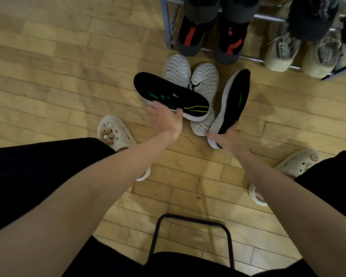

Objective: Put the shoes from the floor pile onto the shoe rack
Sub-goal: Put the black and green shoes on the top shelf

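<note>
Before the metal shoe rack, each hand, left hand and right hand, grips one black knit sneaker.

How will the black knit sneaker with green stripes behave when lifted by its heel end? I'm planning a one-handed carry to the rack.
The black knit sneaker with green stripes will probably feel light, since its upper looks thin and soft. The left hand pinches it at the heel, so the toe may droop. Its thick white sole should keep it fairly stiff.

- Black sneaker, green stripes: centre frame, lying across white pair.
- Second black sneaker: right of centre, tilted.
- White pair: soles up, floor.
- Shoe rack: top, holding pairs.
</note>
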Motion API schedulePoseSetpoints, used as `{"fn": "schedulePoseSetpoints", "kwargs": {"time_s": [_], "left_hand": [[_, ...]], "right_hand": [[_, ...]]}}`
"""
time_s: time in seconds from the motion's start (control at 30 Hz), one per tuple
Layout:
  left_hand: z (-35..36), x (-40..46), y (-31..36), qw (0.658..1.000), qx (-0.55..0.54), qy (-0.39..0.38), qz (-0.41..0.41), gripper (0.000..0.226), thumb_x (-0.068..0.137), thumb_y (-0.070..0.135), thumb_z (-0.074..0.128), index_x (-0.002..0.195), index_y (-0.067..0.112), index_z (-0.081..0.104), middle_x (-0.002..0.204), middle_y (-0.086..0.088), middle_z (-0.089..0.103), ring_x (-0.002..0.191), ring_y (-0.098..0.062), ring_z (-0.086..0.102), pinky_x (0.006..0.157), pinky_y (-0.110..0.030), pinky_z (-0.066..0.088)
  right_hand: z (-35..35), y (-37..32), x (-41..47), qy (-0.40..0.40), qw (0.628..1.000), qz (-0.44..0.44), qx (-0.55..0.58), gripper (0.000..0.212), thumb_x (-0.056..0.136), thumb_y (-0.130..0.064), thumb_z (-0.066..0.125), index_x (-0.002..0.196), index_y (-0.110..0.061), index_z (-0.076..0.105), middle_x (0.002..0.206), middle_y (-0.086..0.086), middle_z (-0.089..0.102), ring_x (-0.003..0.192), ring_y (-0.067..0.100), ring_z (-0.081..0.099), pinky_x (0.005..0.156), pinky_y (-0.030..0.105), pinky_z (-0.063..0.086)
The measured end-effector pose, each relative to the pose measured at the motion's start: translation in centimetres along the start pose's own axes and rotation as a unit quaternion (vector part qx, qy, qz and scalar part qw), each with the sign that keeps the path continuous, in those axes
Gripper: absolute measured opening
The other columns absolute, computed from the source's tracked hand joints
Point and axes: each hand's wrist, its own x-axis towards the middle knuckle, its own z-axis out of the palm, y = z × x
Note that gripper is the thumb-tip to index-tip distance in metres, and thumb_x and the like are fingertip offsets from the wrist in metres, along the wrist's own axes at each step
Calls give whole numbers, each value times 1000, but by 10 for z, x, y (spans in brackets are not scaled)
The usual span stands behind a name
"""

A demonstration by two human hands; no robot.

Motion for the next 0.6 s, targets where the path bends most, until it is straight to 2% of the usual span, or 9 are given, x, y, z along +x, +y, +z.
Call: {"fn": "schedulePoseSetpoints", "kwargs": {"time_s": [0.03, 0.07, 0.13, 0.23, 0.37, 0.47, 0.6], "left_hand": [[5, -6, 2, 990, -81, -57, -102, 73, 79, 46, 66, 130, 2, 39, 127, -14, 50, 114, -29, 49, 96, -37, 41], [9, -9, 5, 962, -158, -123, -185, 73, 81, 50, 63, 133, 4, 40, 123, -11, 54, 109, -27, 53, 94, -36, 46], [11, -12, 15, 896, -281, -224, -259, 66, 84, 53, 57, 130, 7, 46, 107, -6, 59, 96, -24, 58, 90, -38, 52], [12, -9, 27, 861, -370, -241, -251, 66, 82, 50, 63, 130, 7, 49, 109, -6, 60, 97, -23, 59, 88, -35, 53], [13, -7, 36, 811, -454, -241, -278, 72, 72, 36, 80, 129, 5, 49, 121, -9, 62, 102, -21, 62, 91, -33, 53], [12, -11, 35, 817, -453, -226, -275, 64, 76, 24, 79, 128, 2, 50, 124, -13, 61, 108, -24, 61, 95, -36, 52], [-12, -18, 32, 826, -473, -195, -237, 58, 83, 16, 72, 132, 1, 44, 126, -14, 57, 105, -23, 59, 92, -37, 53]], "right_hand": [[1, 0, 0, 4, 1000, -1, -3, 126, 68, -48, 82, 152, -14, -7, 154, 17, 10, 141, 33, 24, 111, 42, 31], [2, 0, 0, 10, 1000, -2, -5, 128, 66, -49, 83, 151, -15, -6, 154, 16, 12, 141, 33, 24, 111, 43, 31], [2, 0, 0, 20, 1000, -6, 1, 128, 63, -49, 84, 151, -16, -4, 154, 15, 15, 141, 32, 25, 111, 42, 30], [-1, -2, -1, 38, 999, -14, -10, 127, 59, -48, 86, 150, -16, 2, 150, 14, 24, 138, 32, 30, 109, 41, 34], [-17, 1, -12, 42, 993, -11, -112, 123, 64, -43, 83, 150, -21, -2, 148, 20, 22, 134, 39, 32, 105, 46, 37], [-37, 5, -23, 31, 984, -21, -176, 114, 70, -38, 79, 151, -26, 0, 149, 23, 18, 133, 43, 32, 102, 48, 39], [-65, 1, -43, 17, 978, -55, -199, 99, 75, -31, 73, 151, -26, 10, 150, 22, 26, 139, 40, 24, 113, 52, 29]]}}
